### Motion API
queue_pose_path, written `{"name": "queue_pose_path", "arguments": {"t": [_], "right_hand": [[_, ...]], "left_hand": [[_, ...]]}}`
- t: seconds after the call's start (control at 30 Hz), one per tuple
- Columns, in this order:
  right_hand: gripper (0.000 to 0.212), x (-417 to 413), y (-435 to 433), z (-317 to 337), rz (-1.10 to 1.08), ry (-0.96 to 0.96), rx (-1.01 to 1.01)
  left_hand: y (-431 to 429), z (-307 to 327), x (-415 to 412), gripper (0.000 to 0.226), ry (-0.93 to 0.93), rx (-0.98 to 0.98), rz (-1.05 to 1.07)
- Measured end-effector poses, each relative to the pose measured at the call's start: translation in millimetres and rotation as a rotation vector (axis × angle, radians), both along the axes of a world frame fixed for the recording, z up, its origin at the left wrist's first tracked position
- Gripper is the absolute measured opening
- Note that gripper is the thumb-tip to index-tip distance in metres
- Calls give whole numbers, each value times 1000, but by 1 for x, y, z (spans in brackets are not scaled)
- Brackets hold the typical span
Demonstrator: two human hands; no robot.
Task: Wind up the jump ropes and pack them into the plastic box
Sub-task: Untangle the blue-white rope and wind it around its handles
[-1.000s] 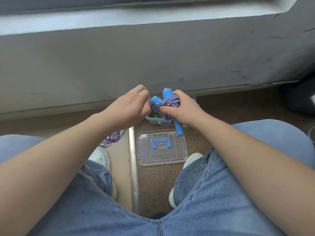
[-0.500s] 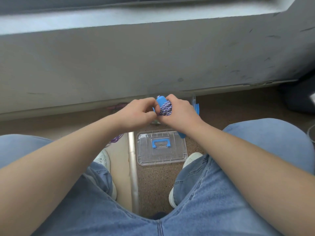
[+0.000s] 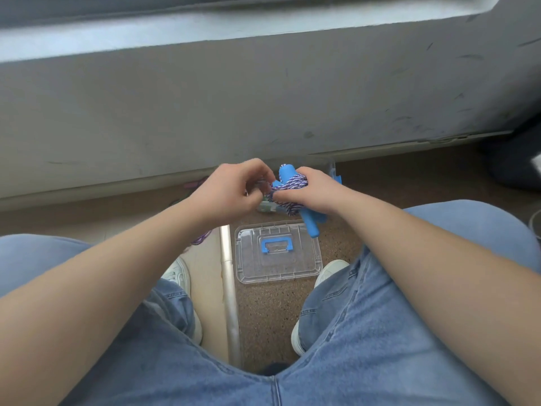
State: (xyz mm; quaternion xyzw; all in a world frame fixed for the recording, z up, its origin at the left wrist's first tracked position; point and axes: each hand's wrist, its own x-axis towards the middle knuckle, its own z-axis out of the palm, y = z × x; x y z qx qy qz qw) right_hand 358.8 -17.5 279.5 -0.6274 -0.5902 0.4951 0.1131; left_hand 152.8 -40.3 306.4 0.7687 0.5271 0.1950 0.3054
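Item: blue-handled jump rope with purple-and-white braided cord [image 3: 292,187], wound into a bundle around its two handles. I see it held above the floor, between my two hands and over the knees. Right hand [image 3: 314,194]: fingers closed around the bundle, cord coils showing above the knuckles, one handle end sticking up past the fingers, the other pointing down below the palm. Left hand [image 3: 231,190]: fingers curled and pinched at the left side of the coil, touching the cord; what they grip is hidden.

Item: clear plastic lid with blue handle [image 3: 276,253], flat on the speckled brown floor [image 3: 263,312] between the white shoes.

Item: clear plastic box [image 3: 268,207], mostly hidden behind the hands, just beyond the lid.

Item: loose purple rope [image 3: 202,240], on the floor under the left forearm.
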Motion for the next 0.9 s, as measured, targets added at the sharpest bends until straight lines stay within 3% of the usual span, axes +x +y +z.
{"name": "queue_pose_path", "arguments": {"t": [0.13, 0.27, 0.43, 0.63, 0.73, 0.9], "right_hand": [[44, -9, -1, 1, -115, 150, -34], [43, -12, 5, -1, -162, 169, -18], [45, -9, 15, -15, -252, 191, -90], [52, -14, 42, -30, -416, 312, -204], [55, -16, 56, -49, -479, 285, -216], [71, -23, 76, -83, -502, 179, -208]], "left_hand": [[8, -7, -3, 46, -76, 134, 129], [11, -16, 1, 54, -64, 261, 154], [29, -14, -8, 49, -29, 42, 277], [44, -36, -10, 39, 92, -223, 190], [50, -56, -12, 35, 117, -348, 163], [60, -105, -10, 25, -157, -576, 403]]}}
